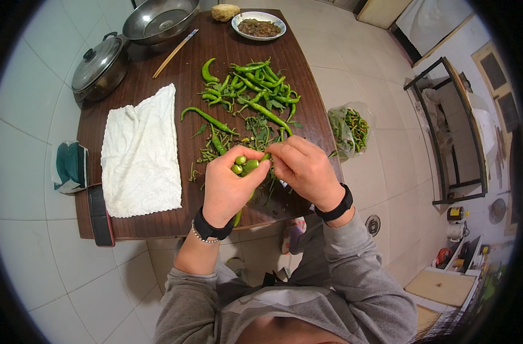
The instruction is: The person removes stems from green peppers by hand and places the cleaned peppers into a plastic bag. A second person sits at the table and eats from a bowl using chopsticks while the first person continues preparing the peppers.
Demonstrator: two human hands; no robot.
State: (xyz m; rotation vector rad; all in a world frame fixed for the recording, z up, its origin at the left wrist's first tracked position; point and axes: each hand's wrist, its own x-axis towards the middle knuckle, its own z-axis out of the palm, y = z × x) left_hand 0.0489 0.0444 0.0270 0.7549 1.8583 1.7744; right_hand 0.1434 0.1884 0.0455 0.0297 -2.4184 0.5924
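Several green chili peppers [250, 166] with their stem ends showing are held in my left hand [231, 185], above the near part of the dark wooden table [137, 228]. My right hand [306, 170] touches it at the fingertips, pinching the end of one pepper. Just beyond both hands lie torn green stems and leaves [259, 128]. A heap of whole green chili peppers [266, 84] lies farther back, with one long curved pepper [208, 118] to its left.
A white cloth [141, 159] lies on the left, near a black case [100, 217]. Behind are a lidded pot [99, 64], a metal basin [162, 21], chopsticks [175, 53] and a plate of brown food [259, 26]. A plastic bag of peppers [349, 131] stands right of the table.
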